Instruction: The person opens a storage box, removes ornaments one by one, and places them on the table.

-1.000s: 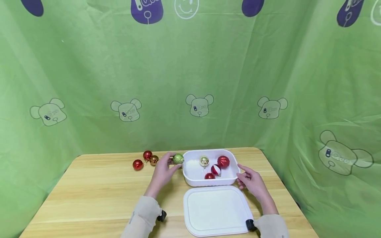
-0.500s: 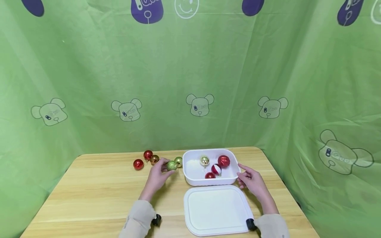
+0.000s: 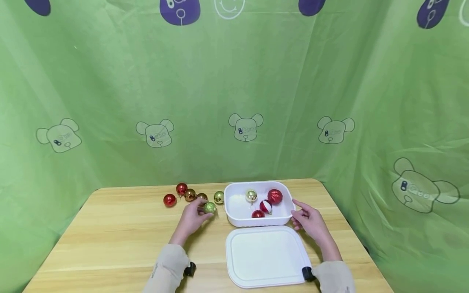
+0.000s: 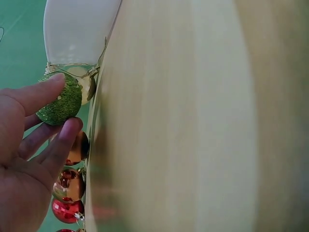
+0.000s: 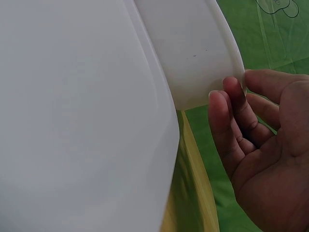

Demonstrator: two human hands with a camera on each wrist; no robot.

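Observation:
In my left hand (image 3: 192, 215) a glittery green Christmas ball (image 3: 209, 207) is pinched between thumb and fingers, low over the table left of the white plastic box (image 3: 234, 219). The left wrist view shows the thumb on one side of that green ball (image 4: 60, 104). My right hand (image 3: 311, 221) touches the right end of the box with extended, loosely bent fingers. Its fingers lie along the outside of the box wall (image 5: 193, 58) in the right wrist view. Inside the box are a gold ball (image 3: 251, 195), a red ball (image 3: 275, 196), a red-and-white ball (image 3: 265, 206) and another red ball (image 3: 258, 214).
A white lid (image 3: 269, 256) lies flat in front of the box. Left of the box, a shiny gold ball (image 3: 219, 197), brown-gold balls (image 3: 190, 195) and two red balls (image 3: 169, 200) rest near the back of the wooden table (image 3: 110, 240). Green cloth (image 3: 205, 154) hangs behind.
My left hand has moved left and lower with the green glitter ball, away from the box rim. The gold ball beside the box has come into sight. The right hand has stayed put.

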